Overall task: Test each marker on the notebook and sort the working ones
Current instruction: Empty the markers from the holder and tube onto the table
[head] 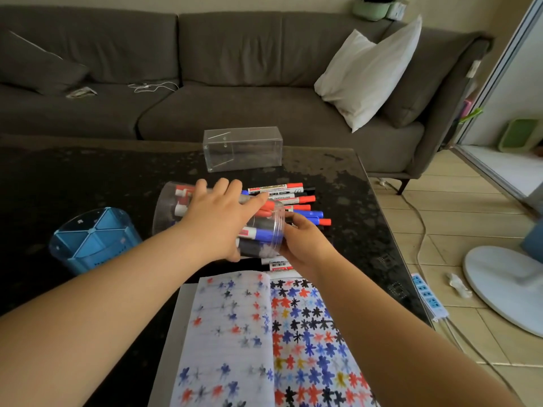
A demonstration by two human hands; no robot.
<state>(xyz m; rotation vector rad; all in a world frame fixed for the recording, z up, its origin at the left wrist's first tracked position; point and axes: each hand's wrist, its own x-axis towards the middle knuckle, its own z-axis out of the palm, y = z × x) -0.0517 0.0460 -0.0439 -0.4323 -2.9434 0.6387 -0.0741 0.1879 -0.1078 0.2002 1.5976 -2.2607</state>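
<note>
- Clear tub (219, 220) lying on its side on the tabletop (88, 186), mouth pointing right, several markers still inside.
- Left hand (217, 221) gripping over the top of the tub, fingers spread round its wall.
- Right hand (302, 242) curling at the tub's rim, apparently catching or drawing out markers; exact hold on any one marker not clear.
- Loose markers (291, 201) piling just beyond the mouth, red, blue and black caps mixed.
- Notebook (264, 342) lying open nearest the body, both pages covered in ink blots; little blank room left.
- Blue divided holder (94, 239) standing left, clear box (242, 148) at the back; either likely serving for sorting.
- Advising, as judgement: tipping slowly, keeping the right hand cupped at the rim to stop markers rolling toward the tabletop edge, keeping untested ones apart from the notebook.
</note>
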